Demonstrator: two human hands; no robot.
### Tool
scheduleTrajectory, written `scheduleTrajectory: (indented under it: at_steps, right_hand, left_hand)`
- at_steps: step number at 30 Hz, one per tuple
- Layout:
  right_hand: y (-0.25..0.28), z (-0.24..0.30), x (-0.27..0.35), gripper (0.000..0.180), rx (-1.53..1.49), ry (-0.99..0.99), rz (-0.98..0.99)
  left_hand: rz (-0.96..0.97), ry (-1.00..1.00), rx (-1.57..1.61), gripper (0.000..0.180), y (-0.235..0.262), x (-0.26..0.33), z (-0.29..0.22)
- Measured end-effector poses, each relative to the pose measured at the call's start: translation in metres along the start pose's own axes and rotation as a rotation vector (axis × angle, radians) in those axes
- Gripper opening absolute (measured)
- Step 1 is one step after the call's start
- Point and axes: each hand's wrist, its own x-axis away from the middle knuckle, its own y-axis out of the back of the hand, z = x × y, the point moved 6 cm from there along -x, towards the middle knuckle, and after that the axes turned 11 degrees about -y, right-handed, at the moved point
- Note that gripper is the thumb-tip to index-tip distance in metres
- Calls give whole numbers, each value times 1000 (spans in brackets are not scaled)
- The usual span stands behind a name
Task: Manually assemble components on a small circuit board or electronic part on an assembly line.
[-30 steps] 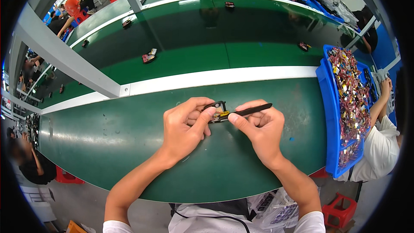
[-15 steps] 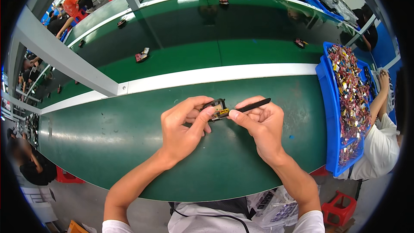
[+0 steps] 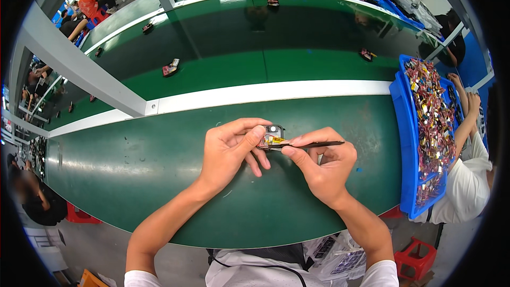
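Left hand (image 3: 231,151) is pinching a small open case (image 3: 273,131) above the green table (image 3: 133,172), left of the blue tray (image 3: 408,143). Right hand (image 3: 323,171), also left of that tray, grips a thin dark tool (image 3: 321,144), tip at the case; can't tell if it's touching.

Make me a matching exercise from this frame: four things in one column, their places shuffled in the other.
Things:
1. small black-framed device
2. slim black tool
3. large blue bin
4. wide white rail

Places:
A. along the far edge of the near green table
B. held in the right hand
C. at the table's right end
D. held in the left hand

Pairs: 1-D, 2-B, 3-C, 4-A
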Motion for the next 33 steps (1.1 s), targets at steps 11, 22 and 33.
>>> scheduleTrajectory:
  at_steps: [11,22,33]
  right_hand:
    - [0,7,4,15,91,143,-54]
    - [-1,6,5,15,107,120,-63]
    - [0,6,5,16,117,141,-64]
  left_hand:
    - [-45,-5,13,31,0,1,3]
    - [-110,-119,-73,31,-3,5,-3]
    - [-140,-73,-33,32,-8,8,-4]
